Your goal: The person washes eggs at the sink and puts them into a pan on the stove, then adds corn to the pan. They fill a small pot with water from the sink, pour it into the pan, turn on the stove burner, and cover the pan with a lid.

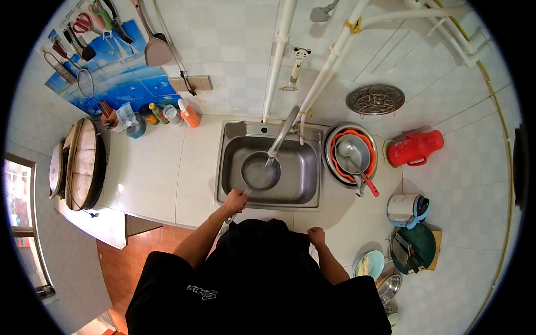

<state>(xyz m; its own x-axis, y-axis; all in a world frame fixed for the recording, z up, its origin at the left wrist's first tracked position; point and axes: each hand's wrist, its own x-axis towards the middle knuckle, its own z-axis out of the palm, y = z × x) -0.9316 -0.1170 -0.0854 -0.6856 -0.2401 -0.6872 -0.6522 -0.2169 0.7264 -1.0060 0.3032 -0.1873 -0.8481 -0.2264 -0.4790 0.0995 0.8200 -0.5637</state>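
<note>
My left hand is closed round the handle of a round metal pan, which is in the steel sink beneath the faucet. Water runs from the spout into the pan, and some liquid shows inside it. At the counter's front edge, right of my body, my right hand has its fingers curled. Whether it holds anything there is too small to make out.
Right of the sink are stacked basins with a pot and ladle, a red thermos, a kettle and a knife rack. Bottles line the back wall. Round wooden lids lean at the far left.
</note>
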